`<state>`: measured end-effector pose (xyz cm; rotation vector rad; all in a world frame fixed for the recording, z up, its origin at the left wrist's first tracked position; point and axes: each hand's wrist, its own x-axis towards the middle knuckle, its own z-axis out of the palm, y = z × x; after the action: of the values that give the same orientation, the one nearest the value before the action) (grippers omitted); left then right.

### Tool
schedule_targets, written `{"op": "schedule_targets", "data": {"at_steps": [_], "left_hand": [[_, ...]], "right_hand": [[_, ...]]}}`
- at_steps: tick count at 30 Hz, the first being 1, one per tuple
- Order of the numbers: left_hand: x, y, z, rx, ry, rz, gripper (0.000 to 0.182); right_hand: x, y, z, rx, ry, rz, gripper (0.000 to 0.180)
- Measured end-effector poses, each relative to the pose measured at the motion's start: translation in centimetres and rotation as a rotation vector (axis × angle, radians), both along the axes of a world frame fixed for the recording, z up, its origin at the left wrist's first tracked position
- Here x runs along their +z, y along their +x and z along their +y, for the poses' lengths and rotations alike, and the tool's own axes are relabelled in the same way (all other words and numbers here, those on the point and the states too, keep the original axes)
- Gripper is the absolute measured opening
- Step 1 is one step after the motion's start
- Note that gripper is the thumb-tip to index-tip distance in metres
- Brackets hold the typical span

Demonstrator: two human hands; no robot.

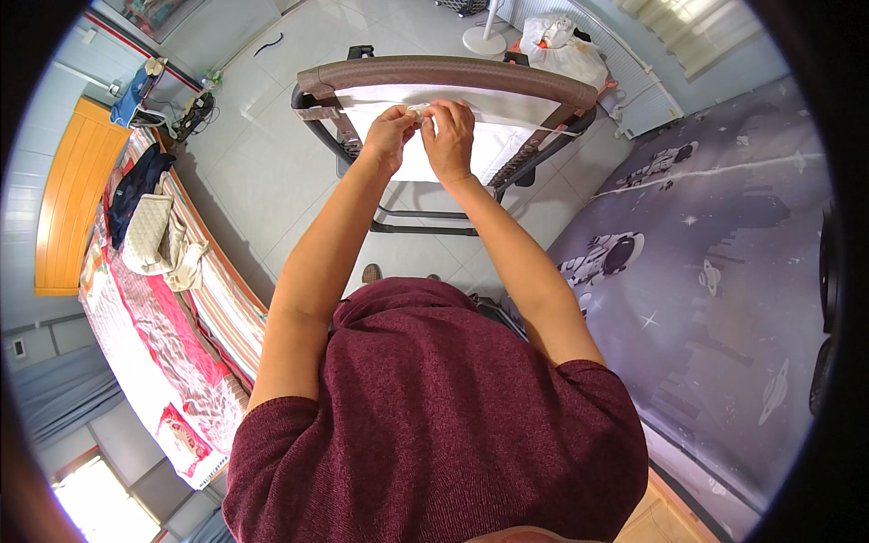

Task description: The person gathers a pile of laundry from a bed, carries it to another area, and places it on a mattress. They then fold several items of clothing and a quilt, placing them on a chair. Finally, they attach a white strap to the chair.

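My left hand (388, 138) and my right hand (449, 136) meet above a folding frame, fingertips pinched on a small bunch of white cord (417, 108). From there a white line runs right to the frame's side, and a pale strip leads left. Brown fabric covers the frame's curved top rail (445, 75), just beyond my fingers. Below the hands hangs a bright white panel (499, 151) between dark metal tubes (434, 229). Whether the cord is knotted cannot be made out, since my fingers cover part of it.
To the left is a bed (146, 326) with striped bedding and piled clothes (146, 227). A bed with an astronaut-print cover (706, 251) lies on the right. Beyond the frame are a white stand base (484, 41), a stuffed white plastic bag (563, 51) and a radiator (628, 75).
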<state>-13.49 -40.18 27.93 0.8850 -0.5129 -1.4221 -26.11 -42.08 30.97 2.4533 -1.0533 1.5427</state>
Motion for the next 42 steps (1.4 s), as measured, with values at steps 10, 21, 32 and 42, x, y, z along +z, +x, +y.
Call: {"op": "schedule_targets", "data": {"at_steps": [10, 21, 32, 42], "left_hand": [[1.9, -0.7, 1.8, 0.063, -0.076, -0.309, 0.018], [2.7, -0.8, 2.0, 0.049, -0.003, -0.085, 0.016], [1.5, -1.3, 2.0, 0.069, 0.132, -0.138, 0.009], [2.1, -1.0, 2.0, -0.001, 0.059, -0.258, 0.014]], "right_hand": [[0.1, -1.4, -1.4, 0.201, 0.523, 0.008, 0.018], [0.3, -1.5, -0.5, 0.054, 0.660, -0.115, 0.015], [0.4, -1.7, 1.2, 0.424, 0.790, -0.601, 0.015], [1.5, -1.8, 1.1, 0.470, 0.962, -0.699, 0.020]]}}
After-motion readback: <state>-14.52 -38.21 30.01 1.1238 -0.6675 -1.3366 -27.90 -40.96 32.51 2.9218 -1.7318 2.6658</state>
